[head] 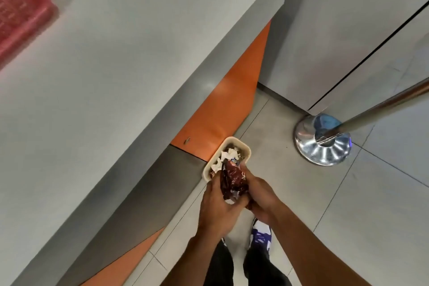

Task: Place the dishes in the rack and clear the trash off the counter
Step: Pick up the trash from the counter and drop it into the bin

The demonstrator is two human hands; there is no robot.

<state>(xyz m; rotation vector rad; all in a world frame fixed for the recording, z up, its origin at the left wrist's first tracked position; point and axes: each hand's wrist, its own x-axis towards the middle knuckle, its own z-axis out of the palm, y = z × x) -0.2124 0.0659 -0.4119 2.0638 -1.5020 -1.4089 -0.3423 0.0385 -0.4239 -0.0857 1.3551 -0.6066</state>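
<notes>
**A:** so what's it look like from where you're standing?

**B:** grey counter (104, 76) fills the whole left side of the frame, pale floor tiles (348, 216) on the right. An orange panel (232, 100) runs down the counter's front. Upper left there's a blurry red thing (21, 11) on the counter, can't tell if it's a rack. Right of middle, a shiny post base (306, 144) sits on the floor.

**A:** and the trash?

**B:** cream bin (234, 139) on the floor, lower middle, tight against the counter front, crumpled white paper inside. Both hands are just below it in the frame. Left hand (217, 209) has its fingers curled round the lower end of a dark red wrapper (233, 180), and the right hand (261, 195) grips it from the other side. The wrapper's top end overlaps the bin's near rim. A blue-and-white shoe (261, 235) shows under the wrists.
</notes>
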